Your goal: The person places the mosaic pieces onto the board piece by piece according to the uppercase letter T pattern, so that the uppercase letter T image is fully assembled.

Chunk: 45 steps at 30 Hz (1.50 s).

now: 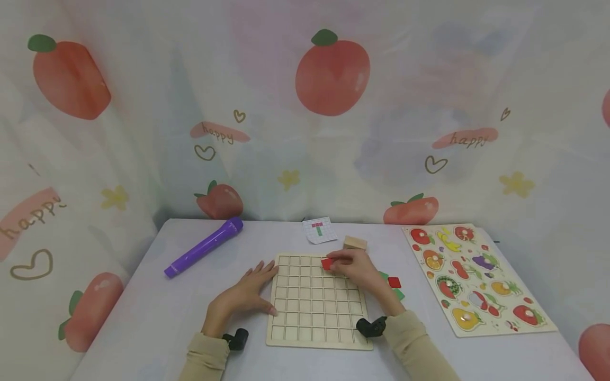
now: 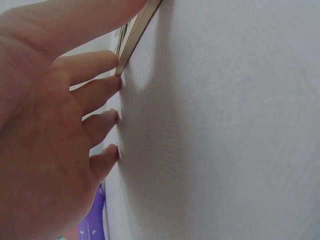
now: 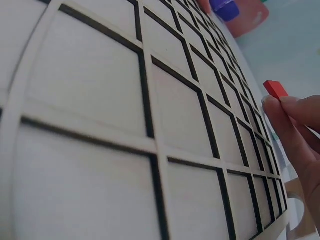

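Note:
A wooden grid board (image 1: 305, 307) with square recesses lies on the white table. Near its far edge my right hand (image 1: 352, 267) pinches a red square tile (image 1: 326, 263) between thumb and fingers; the right wrist view shows that red tile (image 3: 275, 89) held above the grid. My left hand (image 1: 248, 291) is spread at the board's left side, its fingers straight and touching the edge. In the left wrist view the left hand (image 2: 55, 125) has its fingertips against the table and board rim (image 2: 135, 37). Partly under my right forearm lie green tiles (image 1: 399, 294) and another red tile (image 1: 394, 282).
Behind the board lie a pattern card (image 1: 319, 230) with a red and green T shape and a wooden block (image 1: 355, 243). A purple microphone-shaped stick (image 1: 205, 247) is at the left. On the right lies a fruit puzzle board (image 1: 476, 280).

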Each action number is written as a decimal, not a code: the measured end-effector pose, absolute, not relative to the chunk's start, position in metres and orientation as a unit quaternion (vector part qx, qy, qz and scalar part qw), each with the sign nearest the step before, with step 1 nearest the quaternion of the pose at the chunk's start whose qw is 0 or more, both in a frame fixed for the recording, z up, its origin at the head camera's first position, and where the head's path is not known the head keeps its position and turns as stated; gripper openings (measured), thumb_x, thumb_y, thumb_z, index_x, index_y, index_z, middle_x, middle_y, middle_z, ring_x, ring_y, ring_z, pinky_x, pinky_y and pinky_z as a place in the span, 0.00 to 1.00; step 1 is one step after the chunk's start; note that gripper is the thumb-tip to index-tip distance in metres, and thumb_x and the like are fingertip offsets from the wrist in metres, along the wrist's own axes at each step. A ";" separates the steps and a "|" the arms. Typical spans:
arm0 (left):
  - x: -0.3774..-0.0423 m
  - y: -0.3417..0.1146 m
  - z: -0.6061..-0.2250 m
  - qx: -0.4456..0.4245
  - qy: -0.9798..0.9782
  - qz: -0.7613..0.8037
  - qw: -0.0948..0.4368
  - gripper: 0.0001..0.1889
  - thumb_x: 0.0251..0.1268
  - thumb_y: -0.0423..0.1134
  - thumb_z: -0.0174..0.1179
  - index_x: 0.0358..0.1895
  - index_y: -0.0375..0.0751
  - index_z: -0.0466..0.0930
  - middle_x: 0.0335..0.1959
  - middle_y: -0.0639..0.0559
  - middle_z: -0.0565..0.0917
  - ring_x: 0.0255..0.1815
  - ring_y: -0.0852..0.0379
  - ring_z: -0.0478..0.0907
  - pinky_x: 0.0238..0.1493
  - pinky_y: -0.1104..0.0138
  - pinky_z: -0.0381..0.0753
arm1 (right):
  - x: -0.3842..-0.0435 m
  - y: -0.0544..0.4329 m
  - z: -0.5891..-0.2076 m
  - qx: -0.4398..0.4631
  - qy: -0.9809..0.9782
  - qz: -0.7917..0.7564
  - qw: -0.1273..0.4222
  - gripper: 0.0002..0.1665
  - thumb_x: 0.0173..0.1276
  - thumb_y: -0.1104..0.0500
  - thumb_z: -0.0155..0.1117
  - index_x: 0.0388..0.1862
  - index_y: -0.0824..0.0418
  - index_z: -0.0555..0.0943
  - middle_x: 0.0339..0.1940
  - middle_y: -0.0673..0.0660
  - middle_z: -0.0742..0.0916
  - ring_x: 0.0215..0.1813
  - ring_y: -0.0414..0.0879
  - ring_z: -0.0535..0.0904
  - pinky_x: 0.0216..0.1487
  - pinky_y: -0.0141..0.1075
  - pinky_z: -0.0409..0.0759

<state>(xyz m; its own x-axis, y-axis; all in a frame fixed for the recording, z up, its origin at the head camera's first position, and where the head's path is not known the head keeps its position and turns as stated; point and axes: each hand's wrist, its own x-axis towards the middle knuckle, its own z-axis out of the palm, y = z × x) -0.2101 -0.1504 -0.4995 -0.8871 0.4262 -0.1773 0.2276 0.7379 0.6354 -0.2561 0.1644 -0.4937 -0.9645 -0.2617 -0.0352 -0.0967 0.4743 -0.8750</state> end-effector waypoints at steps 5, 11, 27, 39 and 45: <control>-0.209 -0.151 -0.498 0.178 0.918 0.317 0.159 0.59 0.43 0.45 0.83 0.80 0.35 0.59 0.84 0.41 0.54 0.86 0.38 0.42 0.86 0.44 0.39 | -0.258 0.157 -0.495 -0.099 0.853 -0.505 0.088 0.16 0.68 0.65 0.71 0.54 0.64 0.87 0.48 0.59 0.90 0.45 0.43 0.86 0.46 0.29 0.85; -0.210 -0.152 -0.499 0.180 0.918 0.313 0.163 0.58 0.45 0.46 0.82 0.80 0.36 0.58 0.84 0.41 0.54 0.86 0.39 0.41 0.86 0.45 0.39 | -0.259 0.149 -0.496 -0.112 0.852 -0.502 0.097 0.18 0.67 0.63 0.72 0.56 0.66 0.86 0.45 0.59 0.91 0.45 0.44 0.87 0.46 0.29 0.84; -0.209 -0.151 -0.496 0.176 0.917 0.314 0.168 0.58 0.45 0.47 0.82 0.80 0.37 0.58 0.84 0.42 0.54 0.86 0.39 0.41 0.86 0.45 0.39 | -0.258 0.127 -0.495 -0.115 0.864 -0.480 0.102 0.17 0.65 0.64 0.74 0.53 0.66 0.87 0.40 0.56 0.92 0.43 0.42 0.87 0.48 0.33 0.83; -0.211 -0.152 -0.498 0.181 0.915 0.319 0.169 0.58 0.46 0.47 0.82 0.81 0.37 0.58 0.85 0.42 0.53 0.86 0.39 0.41 0.86 0.45 0.39 | -0.261 0.114 -0.501 -0.129 0.883 -0.444 0.082 0.14 0.63 0.62 0.76 0.48 0.61 0.90 0.36 0.51 0.91 0.39 0.39 0.84 0.44 0.34 0.82; -0.210 -0.153 -0.497 0.180 0.915 0.320 0.169 0.57 0.46 0.47 0.82 0.81 0.36 0.58 0.85 0.42 0.53 0.86 0.39 0.41 0.86 0.45 0.38 | -0.262 0.111 -0.501 -0.156 0.886 -0.430 0.071 0.12 0.64 0.63 0.74 0.46 0.62 0.90 0.39 0.52 0.89 0.39 0.40 0.83 0.44 0.34 0.82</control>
